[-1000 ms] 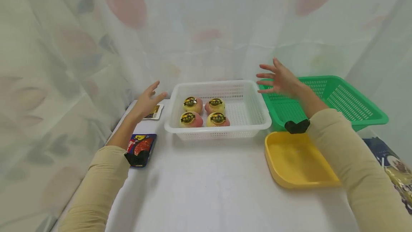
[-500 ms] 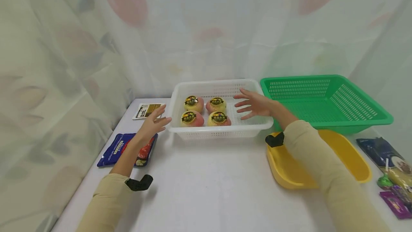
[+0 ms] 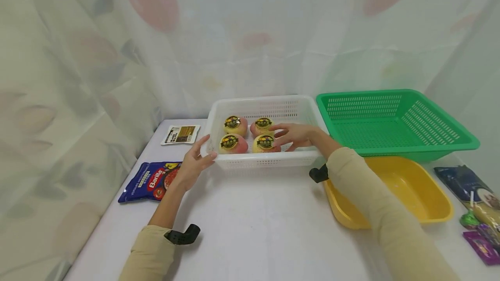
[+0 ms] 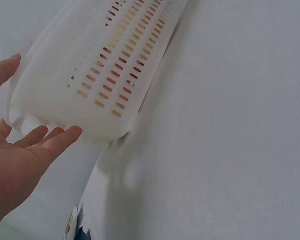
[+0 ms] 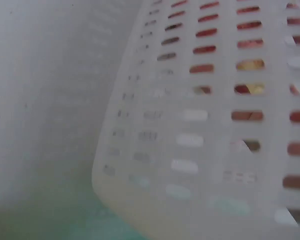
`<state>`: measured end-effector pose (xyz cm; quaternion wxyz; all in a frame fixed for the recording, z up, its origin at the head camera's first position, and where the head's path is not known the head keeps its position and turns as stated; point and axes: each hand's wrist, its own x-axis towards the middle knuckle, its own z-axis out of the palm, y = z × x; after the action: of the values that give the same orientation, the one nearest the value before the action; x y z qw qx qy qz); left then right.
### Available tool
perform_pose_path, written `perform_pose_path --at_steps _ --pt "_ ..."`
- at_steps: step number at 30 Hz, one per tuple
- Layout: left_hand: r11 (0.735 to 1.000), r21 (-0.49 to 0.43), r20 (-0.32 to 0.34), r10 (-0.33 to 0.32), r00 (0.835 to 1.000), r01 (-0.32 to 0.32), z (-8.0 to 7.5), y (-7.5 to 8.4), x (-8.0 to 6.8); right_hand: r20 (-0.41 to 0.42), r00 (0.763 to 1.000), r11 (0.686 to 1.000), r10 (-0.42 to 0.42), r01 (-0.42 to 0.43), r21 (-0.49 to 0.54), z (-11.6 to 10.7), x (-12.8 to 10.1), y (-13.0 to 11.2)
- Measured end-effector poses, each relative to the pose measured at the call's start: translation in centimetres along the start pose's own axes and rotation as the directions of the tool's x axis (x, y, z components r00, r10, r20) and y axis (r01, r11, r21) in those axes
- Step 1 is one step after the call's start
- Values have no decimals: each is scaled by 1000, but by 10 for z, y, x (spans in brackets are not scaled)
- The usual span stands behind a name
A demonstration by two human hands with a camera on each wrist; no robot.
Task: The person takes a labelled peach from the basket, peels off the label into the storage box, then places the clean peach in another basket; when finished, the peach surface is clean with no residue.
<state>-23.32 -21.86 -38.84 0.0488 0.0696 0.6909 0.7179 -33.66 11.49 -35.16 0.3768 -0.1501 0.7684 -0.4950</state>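
left hand (image 3: 193,163) spread at white basket's (image 3: 265,160) near-left corner; right hand (image 3: 294,135) relaxed over packaged peach (image 3: 264,144). peach likely bruisable; cup sides.

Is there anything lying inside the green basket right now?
No, the head view shows the green basket with only its bare perforated floor and walls, while all four labelled fruits sit in the white basket.

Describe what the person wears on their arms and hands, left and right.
Both arms are in long beige sleeves. The left hand and the right hand are bare: no gloves, rings or watch show. A small black device sits at each wrist, by the sleeve cuff: one on the left arm, one on the right arm. No cables or markings are visible on them.
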Motion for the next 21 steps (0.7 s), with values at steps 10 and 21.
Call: perform_pose_path --at_steps 10,21 --pt "1000 -22 -11 10 1000 -10 2 -4 -8 -93 996 990 -4 -9 -139 21 10 -6" --pt "999 -41 -25 6 1000 -7 4 -3 -8 -195 970 943 -146 77 -323 29 12 -3"
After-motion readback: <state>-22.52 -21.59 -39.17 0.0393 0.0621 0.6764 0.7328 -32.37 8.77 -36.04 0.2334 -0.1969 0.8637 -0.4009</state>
